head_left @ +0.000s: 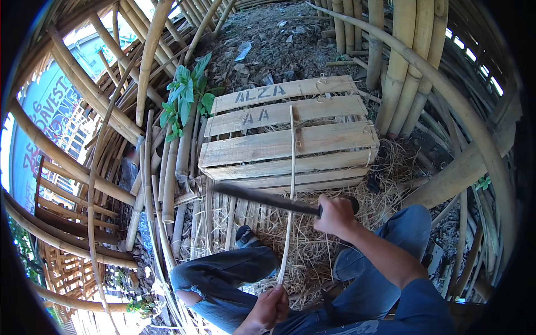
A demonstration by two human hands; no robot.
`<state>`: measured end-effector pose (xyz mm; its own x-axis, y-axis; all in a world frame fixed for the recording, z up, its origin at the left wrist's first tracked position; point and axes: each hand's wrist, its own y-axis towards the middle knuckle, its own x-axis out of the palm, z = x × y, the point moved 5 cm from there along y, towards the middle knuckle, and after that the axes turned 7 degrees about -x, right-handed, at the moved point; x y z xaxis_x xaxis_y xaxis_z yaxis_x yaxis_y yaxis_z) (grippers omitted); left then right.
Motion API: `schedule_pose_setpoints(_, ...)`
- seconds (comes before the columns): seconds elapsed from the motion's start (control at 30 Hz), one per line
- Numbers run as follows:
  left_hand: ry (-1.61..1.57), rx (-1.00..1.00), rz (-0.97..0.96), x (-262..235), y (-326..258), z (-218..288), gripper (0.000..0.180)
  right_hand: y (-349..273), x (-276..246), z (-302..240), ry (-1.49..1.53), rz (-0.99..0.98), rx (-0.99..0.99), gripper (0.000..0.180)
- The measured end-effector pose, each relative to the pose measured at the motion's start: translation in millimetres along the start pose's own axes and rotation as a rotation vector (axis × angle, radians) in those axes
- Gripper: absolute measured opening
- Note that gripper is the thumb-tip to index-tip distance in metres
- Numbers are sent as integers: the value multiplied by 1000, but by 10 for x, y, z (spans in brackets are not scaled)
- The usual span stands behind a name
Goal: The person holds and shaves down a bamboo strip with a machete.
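My right hand [336,216] is closed round the handle of a machete [262,199], a long dark blade that reaches left across my lap. Closed near my lap, my left hand [269,308] grips the lower end of a thin pale bamboo strip [291,162]. The strip rises away from me, and its far end lies over a wooden slatted crate [245,148]. Blade and strip cross just in front of the crate; whether they touch I cannot tell. Shavings [312,251] lie heaped between my legs.
Bamboo poles [405,61] stand at the far right, and a long curved pole [446,84] bends over that side. More poles [167,178] lie at left beside a leafy green plant [187,95]. Stony soil [257,44] spreads behind the crate.
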<state>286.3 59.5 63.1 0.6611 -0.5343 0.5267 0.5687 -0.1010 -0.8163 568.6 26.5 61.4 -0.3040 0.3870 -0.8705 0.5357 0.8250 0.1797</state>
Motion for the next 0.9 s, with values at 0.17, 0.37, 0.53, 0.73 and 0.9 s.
schedule_pose_setpoints(0.17,-84,36,22,-48,24,-38,41,-156,152,-186,48,3,-103,24)
schedule_pose_setpoints(0.37,70,24,125,-11,-152,-33,38,62,26,39,-6,69,-35,27)
schedule_pose_setpoints(0.53,3,192,158,53,-114,-14,38,-75,110,-16,-41,99,-41,27)
schedule_pose_setpoints(0.73,76,108,216,-168,-207,-213,40,34,-6,0,-2,115,-76,23)
schedule_pose_setpoints(0.9,-50,-32,398,-2,-327,-170,40,16,24,92,-3,200,-26,23)
